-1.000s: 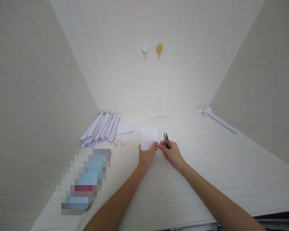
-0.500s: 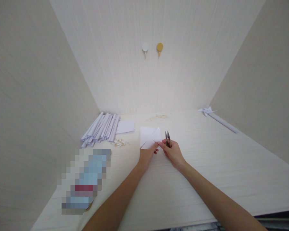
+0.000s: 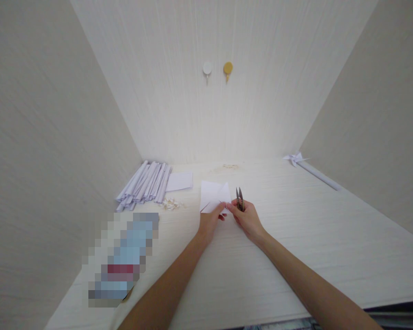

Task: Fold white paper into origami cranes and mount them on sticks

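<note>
A folded white paper square (image 3: 212,197) lies on the pale table just beyond my hands. My left hand (image 3: 210,223) pinches its near edge with closed fingers. My right hand (image 3: 248,219) grips a small pair of thread snips (image 3: 239,199), blades pointing away from me, while its fingertips touch the paper's near right corner beside my left thumb.
A bundle of rolled white paper sticks (image 3: 144,184) and a flat white sheet (image 3: 179,181) lie at the back left, with small pale bits (image 3: 171,204) near them. A blurred-out bottle-like object (image 3: 122,259) sits front left. A paper pinwheel on a stick (image 3: 307,167) lies back right. Two hooks (image 3: 217,68) hang on the wall.
The paper's folded flap has flattened slightly toward the table and both hands have shifted a little to the right; the snips stay in my right hand.
</note>
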A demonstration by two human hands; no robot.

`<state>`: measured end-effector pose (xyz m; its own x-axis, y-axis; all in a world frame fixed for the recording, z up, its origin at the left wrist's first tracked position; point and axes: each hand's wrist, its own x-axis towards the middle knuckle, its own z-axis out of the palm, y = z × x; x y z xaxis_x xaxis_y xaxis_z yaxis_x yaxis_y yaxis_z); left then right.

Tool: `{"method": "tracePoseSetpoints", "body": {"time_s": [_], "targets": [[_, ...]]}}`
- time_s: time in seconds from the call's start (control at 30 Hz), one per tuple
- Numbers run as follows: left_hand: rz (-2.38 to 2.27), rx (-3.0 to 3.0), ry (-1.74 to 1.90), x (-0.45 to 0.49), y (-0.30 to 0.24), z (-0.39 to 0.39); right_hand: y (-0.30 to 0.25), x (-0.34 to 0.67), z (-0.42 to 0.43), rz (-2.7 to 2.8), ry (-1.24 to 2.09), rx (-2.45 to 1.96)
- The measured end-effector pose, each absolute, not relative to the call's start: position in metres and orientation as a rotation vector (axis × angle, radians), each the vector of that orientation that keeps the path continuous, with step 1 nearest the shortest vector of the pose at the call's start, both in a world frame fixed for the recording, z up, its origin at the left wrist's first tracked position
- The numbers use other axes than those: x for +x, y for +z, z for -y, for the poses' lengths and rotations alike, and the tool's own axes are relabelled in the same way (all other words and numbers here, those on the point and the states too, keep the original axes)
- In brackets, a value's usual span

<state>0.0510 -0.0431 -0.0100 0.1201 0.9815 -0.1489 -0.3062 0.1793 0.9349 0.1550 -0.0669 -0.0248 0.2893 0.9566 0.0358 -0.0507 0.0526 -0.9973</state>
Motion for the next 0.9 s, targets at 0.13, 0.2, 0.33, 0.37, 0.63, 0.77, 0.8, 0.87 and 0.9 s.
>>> {"method": "tracePoseSetpoints", "body": {"time_s": [0.13,0.2,0.33,0.37,0.63,0.77,0.8,0.87,0.9], "targets": [[-0.960,0.883,1.159,0.0515,-0.0103,0.0428,-0.0249,0.1552,0.0669,0.980,0.986,-1.254],[-0.957,0.872,1.165,0.0517,-0.0104,0.0426,-0.0250,0.1553,0.0671,0.988,0.982,-1.258],[-0.972,0.858,1.178,0.0519,-0.0111,0.0425,-0.0248,0.1556,0.0675,0.992,0.981,-1.255],[-0.977,0.858,1.178,0.0519,-0.0113,0.0425,-0.0248,0.1557,0.0674,0.990,0.984,-1.254],[-0.979,0.850,1.184,0.0529,-0.0129,0.0416,-0.0271,0.1560,0.0665,0.978,0.990,-1.248],[-0.971,0.843,1.188,0.0537,-0.0144,0.0405,-0.0268,0.1557,0.0667,0.982,1.000,-1.237],[-0.968,0.846,1.189,0.0537,-0.0147,0.0403,-0.0265,0.1556,0.0668,0.982,1.003,-1.235],[-0.968,0.854,1.193,0.0535,-0.0151,0.0403,-0.0259,0.1554,0.0669,0.980,1.009,-1.234],[-0.970,0.857,1.194,0.0533,-0.0152,0.0403,-0.0256,0.1553,0.0670,0.979,1.010,-1.235]]}}
